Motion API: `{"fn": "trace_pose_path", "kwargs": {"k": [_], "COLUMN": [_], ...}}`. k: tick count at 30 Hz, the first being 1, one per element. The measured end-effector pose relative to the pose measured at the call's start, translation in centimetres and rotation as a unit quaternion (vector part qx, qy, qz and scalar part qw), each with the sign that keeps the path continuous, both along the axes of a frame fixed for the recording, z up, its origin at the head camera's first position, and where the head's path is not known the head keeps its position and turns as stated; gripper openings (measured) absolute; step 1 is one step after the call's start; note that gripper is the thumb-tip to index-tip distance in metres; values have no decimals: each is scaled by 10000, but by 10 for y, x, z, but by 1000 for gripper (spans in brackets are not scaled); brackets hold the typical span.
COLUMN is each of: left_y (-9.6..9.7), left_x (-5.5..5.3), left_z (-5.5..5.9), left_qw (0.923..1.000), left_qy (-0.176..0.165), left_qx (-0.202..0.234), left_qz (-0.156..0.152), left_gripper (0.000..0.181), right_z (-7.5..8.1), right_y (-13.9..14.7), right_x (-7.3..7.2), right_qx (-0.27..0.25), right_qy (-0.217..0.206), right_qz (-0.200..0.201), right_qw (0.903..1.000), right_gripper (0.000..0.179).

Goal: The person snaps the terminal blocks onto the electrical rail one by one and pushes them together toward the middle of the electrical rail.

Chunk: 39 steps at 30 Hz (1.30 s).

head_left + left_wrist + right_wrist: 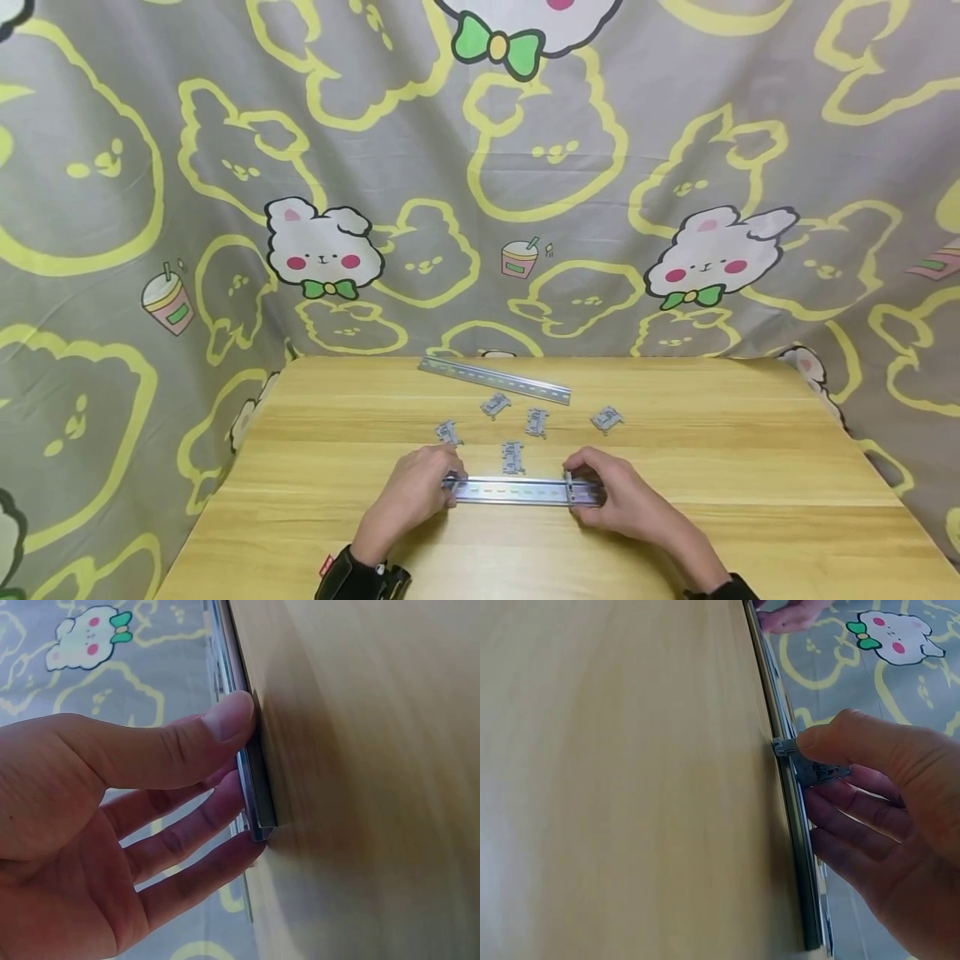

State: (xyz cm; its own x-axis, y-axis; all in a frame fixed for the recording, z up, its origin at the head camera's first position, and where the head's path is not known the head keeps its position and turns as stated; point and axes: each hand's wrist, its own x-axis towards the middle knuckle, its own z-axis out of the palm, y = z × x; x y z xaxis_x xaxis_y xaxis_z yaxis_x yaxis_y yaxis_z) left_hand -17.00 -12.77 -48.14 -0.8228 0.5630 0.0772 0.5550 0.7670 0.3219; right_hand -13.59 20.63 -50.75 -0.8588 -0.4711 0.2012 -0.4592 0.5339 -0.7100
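Observation:
A slotted metal DIN rail [510, 492] lies lengthwise across the table in front of me. My left hand [422, 485] grips its left end, thumb on the near edge and fingers on the far side in the left wrist view. Near the rail's right end, my right hand [618, 493] pinches a grey plastic clip [817, 771] that sits across the rail. In the right wrist view the thumb presses the clip's near end, which meets the rail edge; whether it is latched I cannot tell. Just beyond the rail lies a loose grey clip [512, 457].
More loose clips lie farther back: one [448, 432] by the left hand, another [495, 406] behind it, a third [537, 422] at centre, one [607, 419] to the right. A second metal rail [495, 381] lies near the wooden table's [750, 467] back edge, before a patterned curtain [420, 167].

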Motion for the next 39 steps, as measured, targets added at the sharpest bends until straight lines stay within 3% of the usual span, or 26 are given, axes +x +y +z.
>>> {"fn": "trace_pose_path", "kwargs": {"k": [13,39], "left_y": [1,1], "left_x": [1,2], "left_z": [2,2], "left_qw": [9999,9998], "left_qy": [-133,-200], "left_qx": [-13,51], "left_qz": [-22,65], "left_gripper": [32,31], "right_z": [4,3], "right_y": [-28,-57], "right_x": [-3,-3], "right_qx": [81,2], "right_qy": [-191,-6], "right_qz": [125,-35], "right_qw": [9997,10000], "right_gripper": [52,49]}}
